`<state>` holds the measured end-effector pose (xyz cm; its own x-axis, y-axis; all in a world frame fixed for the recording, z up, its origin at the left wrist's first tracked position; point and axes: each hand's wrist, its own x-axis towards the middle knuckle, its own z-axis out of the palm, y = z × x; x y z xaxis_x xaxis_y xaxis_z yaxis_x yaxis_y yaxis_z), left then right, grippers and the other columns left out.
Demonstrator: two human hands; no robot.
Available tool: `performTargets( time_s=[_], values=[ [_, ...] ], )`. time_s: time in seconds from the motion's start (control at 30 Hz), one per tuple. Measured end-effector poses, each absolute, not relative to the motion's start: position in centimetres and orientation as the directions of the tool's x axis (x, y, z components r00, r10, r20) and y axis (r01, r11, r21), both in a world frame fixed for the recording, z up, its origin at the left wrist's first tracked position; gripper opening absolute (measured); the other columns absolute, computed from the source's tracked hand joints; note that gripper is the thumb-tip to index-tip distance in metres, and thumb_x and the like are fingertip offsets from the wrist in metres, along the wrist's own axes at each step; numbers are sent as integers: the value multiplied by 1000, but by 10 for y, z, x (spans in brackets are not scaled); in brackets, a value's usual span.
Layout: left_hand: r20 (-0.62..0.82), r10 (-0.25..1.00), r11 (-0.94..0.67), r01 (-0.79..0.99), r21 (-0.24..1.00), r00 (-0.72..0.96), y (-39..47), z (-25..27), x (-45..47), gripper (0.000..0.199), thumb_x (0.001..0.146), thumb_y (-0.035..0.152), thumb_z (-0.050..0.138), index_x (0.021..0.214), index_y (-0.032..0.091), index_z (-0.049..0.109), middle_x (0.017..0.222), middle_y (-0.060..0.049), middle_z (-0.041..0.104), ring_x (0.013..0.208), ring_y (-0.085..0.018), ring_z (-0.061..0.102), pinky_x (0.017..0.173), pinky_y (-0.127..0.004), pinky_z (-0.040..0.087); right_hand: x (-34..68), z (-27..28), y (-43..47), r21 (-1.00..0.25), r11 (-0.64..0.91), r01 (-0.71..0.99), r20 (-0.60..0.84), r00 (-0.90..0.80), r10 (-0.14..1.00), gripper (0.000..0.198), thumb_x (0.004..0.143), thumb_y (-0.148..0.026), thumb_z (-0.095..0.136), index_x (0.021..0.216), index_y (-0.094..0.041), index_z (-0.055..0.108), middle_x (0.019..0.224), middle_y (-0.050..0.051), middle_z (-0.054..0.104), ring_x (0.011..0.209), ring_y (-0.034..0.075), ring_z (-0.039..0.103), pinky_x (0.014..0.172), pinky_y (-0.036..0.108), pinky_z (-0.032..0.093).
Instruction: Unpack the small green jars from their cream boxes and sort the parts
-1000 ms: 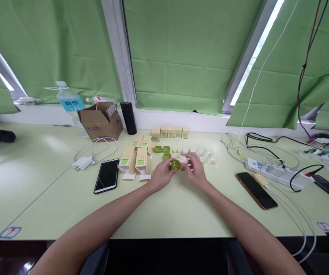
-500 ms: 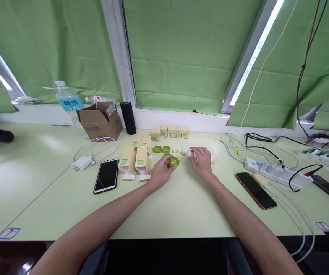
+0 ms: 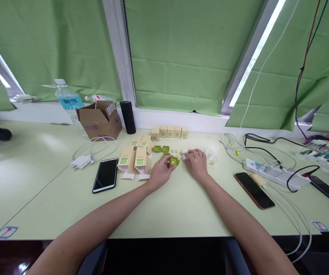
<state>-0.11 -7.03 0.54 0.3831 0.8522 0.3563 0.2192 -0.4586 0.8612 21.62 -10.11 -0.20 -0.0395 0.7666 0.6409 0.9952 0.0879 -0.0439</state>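
Note:
My left hand (image 3: 161,170) pinches a small olive-green square cup (image 3: 174,161), raised slightly off the table with its hollow side toward me. My right hand (image 3: 196,164) is low over the table to the right, its fingers curled around a small white cylinder (image 3: 184,157) that is mostly hidden. Just beyond those fingertips lies another white piece (image 3: 185,151). More green cups (image 3: 157,149) sit behind my left hand, one partly covered by it. Tiny yellowish parts (image 3: 174,151) lie between the hands. Clear round pieces (image 3: 211,159) rest right of my right hand.
Opened cardboard packages (image 3: 127,158) lie left of my left hand, with small boxes (image 3: 170,132) lined up behind. A phone (image 3: 105,175) is on the left, another phone (image 3: 254,190) on the right. Cables and a power strip (image 3: 276,170) occupy the right side.
My right hand has moved slightly left and lower, bringing the white cylinder down toward the tabletop. More of the clear pieces now show. My left hand keeps the green cup in place.

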Motion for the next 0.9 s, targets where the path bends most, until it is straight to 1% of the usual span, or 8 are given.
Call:
performTargets(
  time_s=[0.27, 0.5, 0.57, 0.63, 0.7, 0.8, 0.83, 0.9],
  values=[
    [369, 848, -469, 213, 857, 381, -71, 6, -2, 43, 84, 27, 69, 127, 22, 64, 97, -3, 71, 88, -20, 66, 89, -35, 52, 215, -1, -104, -84, 108, 991, 621, -32, 783, 26, 90, -23, 64, 116, -23, 69, 123, 13, 65, 119, 35, 46, 94, 48, 40],
    [364, 849, -466, 219, 857, 382, -70, 6, -3, 42, 84, 26, 69, 126, 23, 64, 97, -3, 71, 88, -19, 66, 90, -35, 52, 214, 1, -107, -124, 111, 986, 640, -6, 769, 37, 88, -23, 65, 124, -20, 63, 125, 14, 64, 122, 35, 46, 97, 48, 38],
    [359, 850, -463, 222, 858, 385, -71, 7, -3, 42, 85, 26, 68, 126, 22, 64, 98, -3, 71, 89, -19, 66, 91, -35, 52, 214, 4, -109, -141, 124, 982, 680, 5, 733, 34, 89, -25, 63, 123, -20, 63, 123, 13, 65, 121, 35, 47, 96, 48, 38],
    [360, 847, -464, 213, 860, 391, -72, 8, -4, 43, 84, 26, 68, 127, 22, 63, 98, -3, 70, 89, -19, 65, 91, -35, 52, 213, 8, -112, -162, 150, 975, 729, 16, 684, 27, 91, -26, 60, 117, -20, 64, 117, 12, 67, 117, 33, 50, 95, 46, 38],
    [369, 840, -473, 202, 858, 399, -73, 10, -4, 44, 84, 26, 68, 127, 21, 63, 100, -4, 70, 91, -19, 65, 92, -35, 52, 211, 11, -116, -177, 194, 965, 768, 12, 641, 16, 94, -24, 55, 104, -21, 66, 103, 9, 70, 109, 30, 54, 92, 45, 38],
    [393, 827, -495, 189, 848, 402, -74, 12, -5, 44, 84, 24, 67, 128, 22, 63, 103, -3, 69, 93, -19, 64, 93, -34, 51, 204, 16, -122, -185, 285, 940, 790, -30, 613, 17, 96, -20, 51, 88, -23, 66, 83, 6, 69, 96, 27, 58, 88, 44, 40],
    [400, 822, -502, 185, 845, 404, -75, 13, -5, 45, 85, 25, 67, 129, 23, 63, 104, -3, 69, 93, -19, 63, 92, -34, 51, 200, 17, -125, -186, 320, 929, 792, -51, 609, 17, 96, -21, 52, 88, -23, 66, 82, 6, 69, 95, 27, 59, 88, 44, 41],
    [411, 812, -513, 173, 841, 414, -75, 14, -5, 46, 87, 26, 65, 132, 24, 62, 106, -3, 69, 93, -18, 62, 91, -33, 51, 193, 20, -130, -190, 393, 899, 796, -93, 598, 13, 95, -25, 56, 99, -23, 68, 92, 8, 72, 99, 28, 61, 89, 46, 44]
  ],
)
